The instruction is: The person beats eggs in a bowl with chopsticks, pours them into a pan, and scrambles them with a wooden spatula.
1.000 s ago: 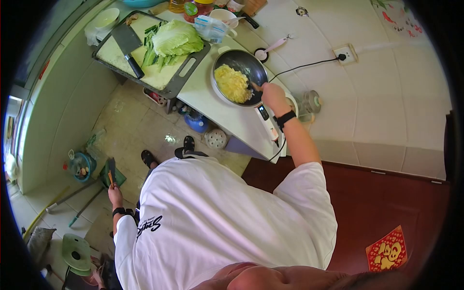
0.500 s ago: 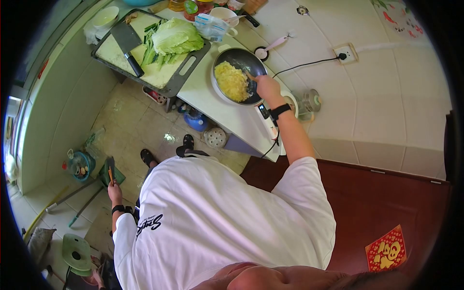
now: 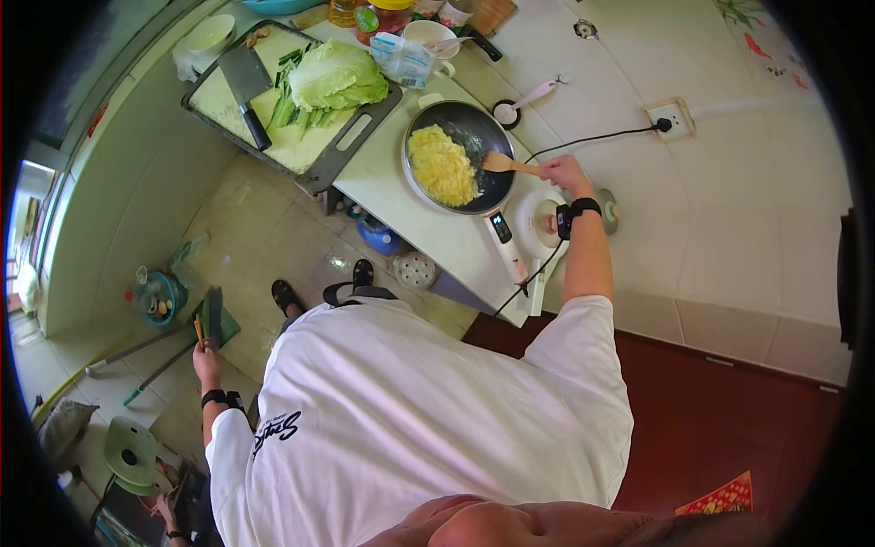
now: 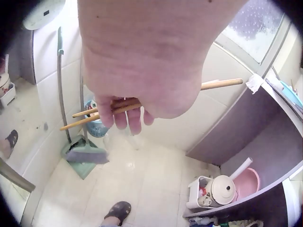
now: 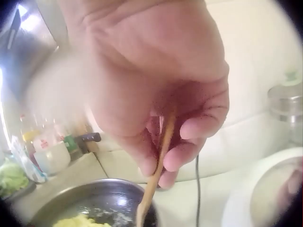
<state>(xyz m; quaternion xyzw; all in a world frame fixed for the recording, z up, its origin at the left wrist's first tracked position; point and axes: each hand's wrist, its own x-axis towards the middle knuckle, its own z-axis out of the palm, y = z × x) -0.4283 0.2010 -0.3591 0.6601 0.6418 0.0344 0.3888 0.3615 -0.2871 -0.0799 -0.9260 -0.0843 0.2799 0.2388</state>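
Observation:
My right hand grips the handle of a wooden spatula, whose blade is over the right side of a dark frying pan. Yellow scrambled egg lies heaped in the left part of the pan. In the right wrist view the fingers and thumb close round the spatula handle, above the pan rim. Down at my side, the left hand holds a pair of wooden chopsticks. Their tips stick out past the curled fingers in the left wrist view, well away from the counter.
Left of the pan, a cutting board bears a cleaver and cabbage. A lidded white container stands right of the pan handle. A black cord runs from the wall socket. Another person's hand shows at lower left.
My right hand has moved right and back from over the pan, drawing the spatula away from the egg so its blade now shows. The left hand still holds the chopsticks low.

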